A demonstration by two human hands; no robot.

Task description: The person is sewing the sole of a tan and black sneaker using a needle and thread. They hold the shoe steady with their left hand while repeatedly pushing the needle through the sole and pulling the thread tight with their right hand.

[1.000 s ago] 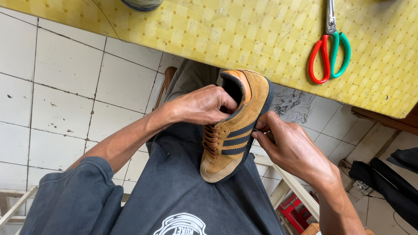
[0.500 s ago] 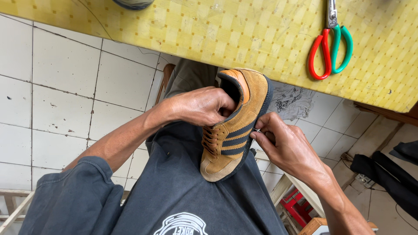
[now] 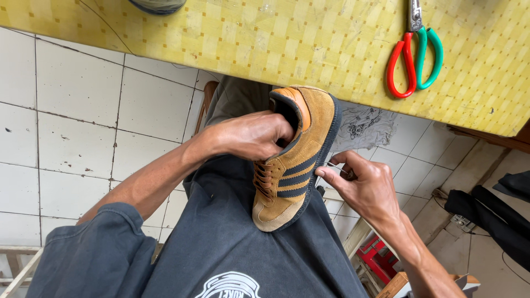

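Note:
A tan suede sneaker [image 3: 301, 160] with dark side stripes and a dark sole rests toe-down against my lap, heel up near the table edge. My left hand [image 3: 251, 135] has its fingers pushed into the shoe's opening and grips it. My right hand [image 3: 367, 185] is at the shoe's sole side, pinching a thin needle [image 3: 335, 166] between thumb and fingers, its tip at the sole seam.
A table with a yellow checked cover [image 3: 276, 38] runs across the top; scissors with one red and one green handle [image 3: 415, 55] lie on it at the right. White floor tiles lie on the left, dark cloth [image 3: 497, 215] and a red object [image 3: 378, 259] at the lower right.
My right hand has shifted slightly away from the sole, drawing the needle out to the right. My left hand keeps its grip inside the shoe.

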